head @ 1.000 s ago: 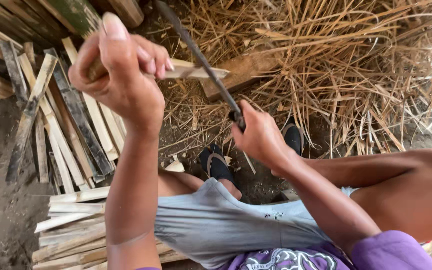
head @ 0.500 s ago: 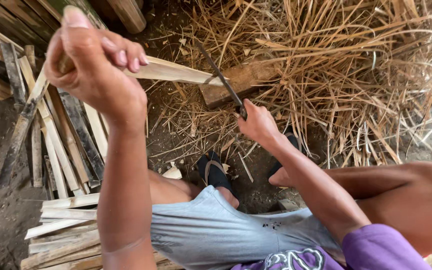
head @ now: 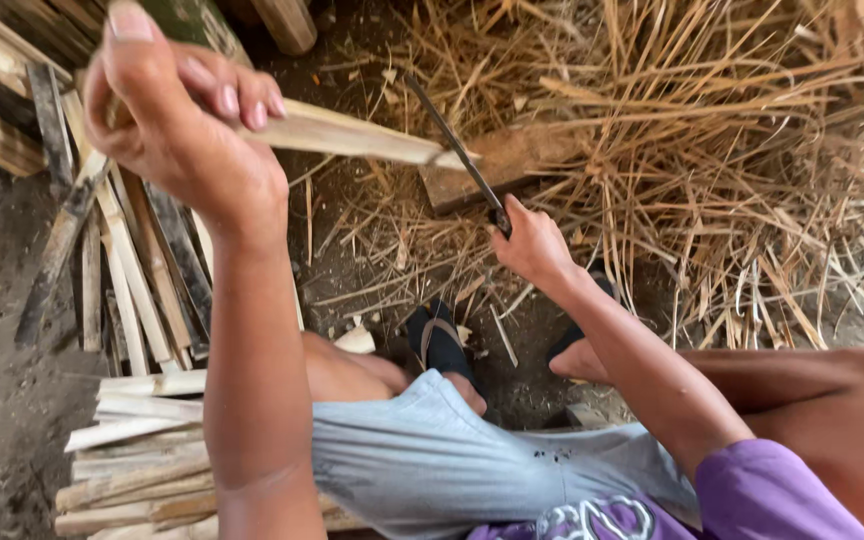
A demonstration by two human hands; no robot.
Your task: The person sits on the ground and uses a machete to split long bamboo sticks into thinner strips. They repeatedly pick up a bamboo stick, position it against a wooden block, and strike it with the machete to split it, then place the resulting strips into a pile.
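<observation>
My left hand (head: 177, 125) is raised close to the camera and grips the upper end of a pale split wooden stick (head: 352, 135). The stick slants down to the right, its lower tip resting at a wooden chopping block (head: 497, 165) on the ground. My right hand (head: 532, 240) holds the handle of a long dark blade (head: 447, 135), whose edge lies against the stick's lower end near the block. My knees and grey shorts fill the bottom of the view.
A heap of dry straw-like shavings (head: 712, 150) covers the ground to the right. Split sticks (head: 132, 280) lie scattered at left, and a stacked bundle (head: 137, 450) sits at lower left. Dark sandals (head: 442, 340) are on my feet by the block.
The blade has come down from a raised position to meet the stick's lower end. My right hand dropped toward the block; my left hand shifted slightly left and stayed on the stick.
</observation>
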